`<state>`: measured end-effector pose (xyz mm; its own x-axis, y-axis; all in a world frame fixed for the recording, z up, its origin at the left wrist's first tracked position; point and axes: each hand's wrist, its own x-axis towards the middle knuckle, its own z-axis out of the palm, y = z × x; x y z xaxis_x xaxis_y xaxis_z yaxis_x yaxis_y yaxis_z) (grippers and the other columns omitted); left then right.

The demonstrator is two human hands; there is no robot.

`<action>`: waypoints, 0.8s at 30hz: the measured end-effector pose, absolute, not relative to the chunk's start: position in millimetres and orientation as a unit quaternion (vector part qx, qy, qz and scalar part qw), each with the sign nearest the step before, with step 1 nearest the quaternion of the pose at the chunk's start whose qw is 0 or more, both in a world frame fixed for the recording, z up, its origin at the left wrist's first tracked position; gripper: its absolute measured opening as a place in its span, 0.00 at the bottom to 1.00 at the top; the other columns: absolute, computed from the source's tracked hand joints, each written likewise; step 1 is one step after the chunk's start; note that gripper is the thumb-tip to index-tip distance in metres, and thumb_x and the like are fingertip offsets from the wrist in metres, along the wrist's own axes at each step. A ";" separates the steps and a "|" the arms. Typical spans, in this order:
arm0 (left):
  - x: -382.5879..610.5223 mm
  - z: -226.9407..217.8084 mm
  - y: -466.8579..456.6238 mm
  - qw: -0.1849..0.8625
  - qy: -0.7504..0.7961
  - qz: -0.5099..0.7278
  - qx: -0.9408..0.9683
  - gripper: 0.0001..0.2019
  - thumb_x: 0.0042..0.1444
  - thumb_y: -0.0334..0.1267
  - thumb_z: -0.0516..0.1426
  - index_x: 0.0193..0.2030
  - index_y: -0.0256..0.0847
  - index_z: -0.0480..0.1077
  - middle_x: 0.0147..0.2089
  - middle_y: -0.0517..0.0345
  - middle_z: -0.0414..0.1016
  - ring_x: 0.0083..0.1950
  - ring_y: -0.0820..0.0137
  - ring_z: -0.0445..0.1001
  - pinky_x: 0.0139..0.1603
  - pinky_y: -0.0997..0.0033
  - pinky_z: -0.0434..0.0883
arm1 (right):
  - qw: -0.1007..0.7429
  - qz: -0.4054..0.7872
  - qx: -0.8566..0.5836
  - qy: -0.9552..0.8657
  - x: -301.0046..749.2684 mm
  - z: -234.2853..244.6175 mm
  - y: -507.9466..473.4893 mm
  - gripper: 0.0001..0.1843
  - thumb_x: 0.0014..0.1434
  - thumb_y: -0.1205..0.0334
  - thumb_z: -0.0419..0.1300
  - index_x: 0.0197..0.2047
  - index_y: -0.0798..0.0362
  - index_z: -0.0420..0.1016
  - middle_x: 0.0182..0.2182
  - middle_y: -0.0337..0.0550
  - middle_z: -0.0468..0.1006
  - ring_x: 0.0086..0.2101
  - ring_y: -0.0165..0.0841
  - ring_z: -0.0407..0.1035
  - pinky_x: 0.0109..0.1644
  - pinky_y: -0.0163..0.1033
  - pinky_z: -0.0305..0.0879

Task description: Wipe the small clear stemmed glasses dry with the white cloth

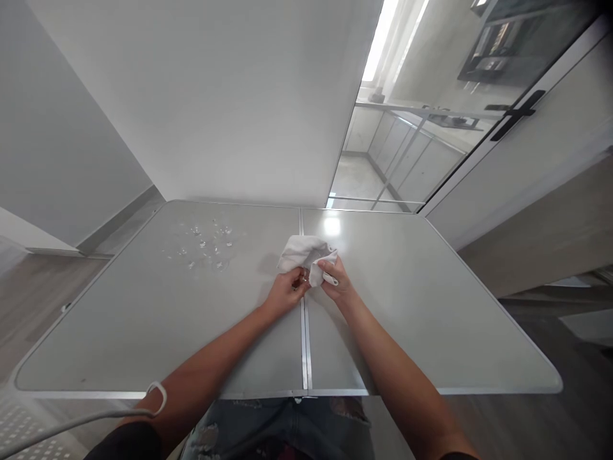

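Note:
My right hand (338, 282) is closed on a white cloth (302, 251), its thumb pressing the folds near the middle of the table. Beside it, my left hand (286, 291) has its fingers curled round a small clear glass piece (305, 277) at the cloth's lower edge. Most of that piece is hidden by the fingers and the cloth, so its full shape cannot be made out. Several clear glasses (202, 244) stand grouped on the left half of the table, their outlines faint against the pale top.
The pale folding table (407, 306) has a metal seam (305, 345) down its middle and metal edging. A white wall panel (230, 115) rises behind it, with a glazed door (412, 128) at the right. A white cable (96, 416) loops by my left forearm.

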<state>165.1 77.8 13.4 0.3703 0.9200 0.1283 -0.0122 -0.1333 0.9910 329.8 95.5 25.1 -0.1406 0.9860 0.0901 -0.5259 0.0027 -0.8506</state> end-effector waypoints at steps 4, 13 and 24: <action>163.2 19.8 74.6 0.750 0.278 0.364 0.477 0.21 0.57 0.54 0.62 0.27 0.39 0.64 0.20 0.67 0.55 0.20 0.78 0.56 0.27 0.70 0.66 | 0.502 0.723 -0.253 -0.401 330.7 18.9 93.1 0.27 0.40 0.56 0.78 0.42 0.54 0.77 0.30 0.43 0.80 0.26 0.33 0.73 0.29 0.38 0.73; 161.9 15.0 80.7 0.592 0.351 0.384 0.616 0.15 0.58 0.49 0.60 0.30 0.40 0.67 0.21 0.63 0.63 0.21 0.75 0.62 0.27 0.71 0.64 | 0.583 0.648 -0.311 -0.379 315.9 24.1 94.5 0.24 0.42 0.55 0.76 0.41 0.51 0.75 0.29 0.39 0.77 0.27 0.31 0.71 0.29 0.35 0.71; 158.0 20.1 75.5 0.696 0.287 0.305 0.583 0.17 0.59 0.51 0.61 0.33 0.37 0.69 0.21 0.63 0.64 0.20 0.74 0.66 0.27 0.70 0.66 | 0.541 0.641 -0.302 -0.453 343.1 27.2 95.5 0.26 0.42 0.43 0.73 0.37 0.53 0.78 0.27 0.41 0.74 0.25 0.32 0.67 0.25 0.36 0.64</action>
<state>158.0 75.5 20.1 0.6485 0.7600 -0.0431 -0.0899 0.1327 0.9871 343.1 95.5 27.2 -0.2324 0.9671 0.1038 -0.4195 -0.0034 -0.9077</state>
